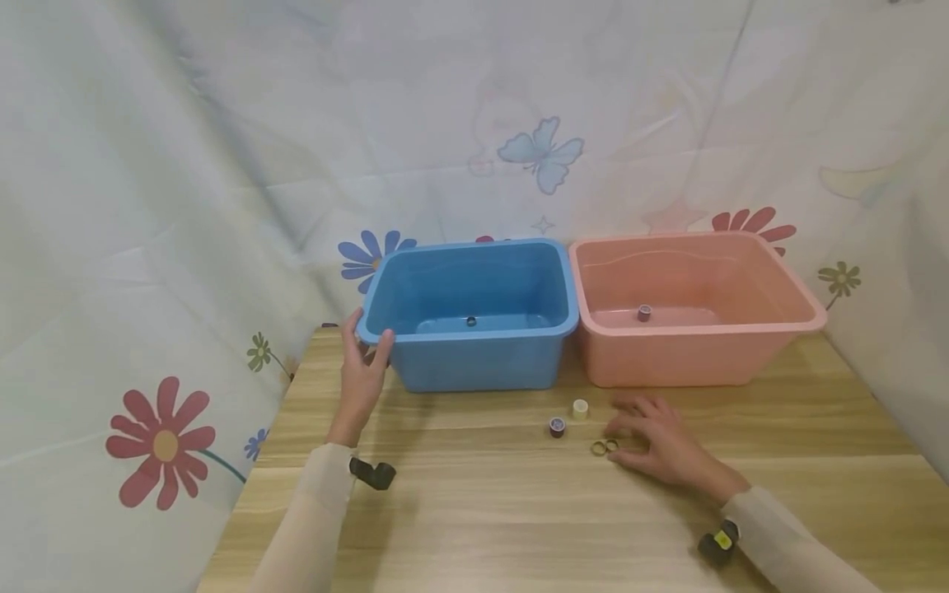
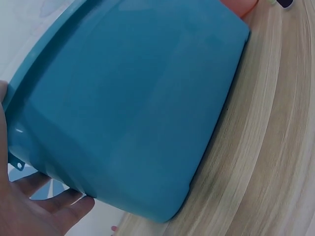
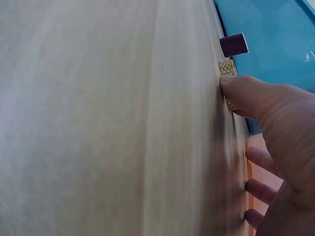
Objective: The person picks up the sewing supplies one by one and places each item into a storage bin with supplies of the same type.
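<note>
My left hand (image 1: 361,383) grips the front left corner of a blue bin (image 1: 478,362), thumb at the front rim and fingers along its outer side. In the left wrist view, those fingers lie against the bin wall. My right hand (image 1: 663,441) is low over the table, thumb and index finger pinching a gold ring (image 1: 611,445). A second gold ring (image 1: 598,449) lies right beside it. The right wrist view shows the thumb covering part of the dotted gold band (image 3: 227,68). Just beyond are a dark spool-like cylinder (image 1: 557,427) and a cream one (image 1: 581,408).
A pink bin (image 1: 667,358) stands right of the blue one, with a dark cylinder (image 1: 644,313) inside. A small ring (image 1: 471,321) lies in the blue bin. Both bins stand at the back of the wooden table (image 1: 474,519), before a patterned curtain (image 1: 445,123).
</note>
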`<state>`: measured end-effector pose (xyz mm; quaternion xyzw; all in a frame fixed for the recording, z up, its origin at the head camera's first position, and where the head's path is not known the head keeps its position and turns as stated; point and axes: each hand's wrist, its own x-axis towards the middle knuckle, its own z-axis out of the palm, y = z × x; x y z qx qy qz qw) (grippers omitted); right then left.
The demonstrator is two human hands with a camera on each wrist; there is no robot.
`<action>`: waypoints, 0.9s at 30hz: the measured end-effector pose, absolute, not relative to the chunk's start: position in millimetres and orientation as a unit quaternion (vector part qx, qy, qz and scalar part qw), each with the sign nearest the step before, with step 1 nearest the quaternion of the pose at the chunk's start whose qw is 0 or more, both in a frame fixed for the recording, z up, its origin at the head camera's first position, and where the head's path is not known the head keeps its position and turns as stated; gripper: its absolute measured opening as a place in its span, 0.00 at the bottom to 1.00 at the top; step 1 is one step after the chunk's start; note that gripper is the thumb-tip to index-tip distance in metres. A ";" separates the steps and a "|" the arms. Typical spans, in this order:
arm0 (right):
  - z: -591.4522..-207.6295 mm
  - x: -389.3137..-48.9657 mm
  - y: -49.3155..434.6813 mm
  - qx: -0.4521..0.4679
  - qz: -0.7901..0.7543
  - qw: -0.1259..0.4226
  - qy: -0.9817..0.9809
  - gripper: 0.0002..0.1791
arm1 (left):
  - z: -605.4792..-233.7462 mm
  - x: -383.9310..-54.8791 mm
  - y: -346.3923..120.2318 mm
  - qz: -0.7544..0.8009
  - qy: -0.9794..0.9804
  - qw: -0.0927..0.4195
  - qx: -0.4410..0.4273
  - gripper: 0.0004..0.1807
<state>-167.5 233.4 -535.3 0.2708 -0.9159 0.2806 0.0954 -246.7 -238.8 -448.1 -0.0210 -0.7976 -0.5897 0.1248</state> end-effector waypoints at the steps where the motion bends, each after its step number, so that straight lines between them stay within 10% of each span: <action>1: -536.1 -167.8 233.7 0.269 0.282 0.094 -0.916 0.15 | -452.5 -249.2 -240.2 -0.588 -0.799 0.128 -0.022 0.41; 27: -540.1 -166.7 232.1 0.252 0.289 0.095 -0.919 0.13 | -463.2 -256.0 -245.4 -0.598 -0.792 0.127 -0.018 0.38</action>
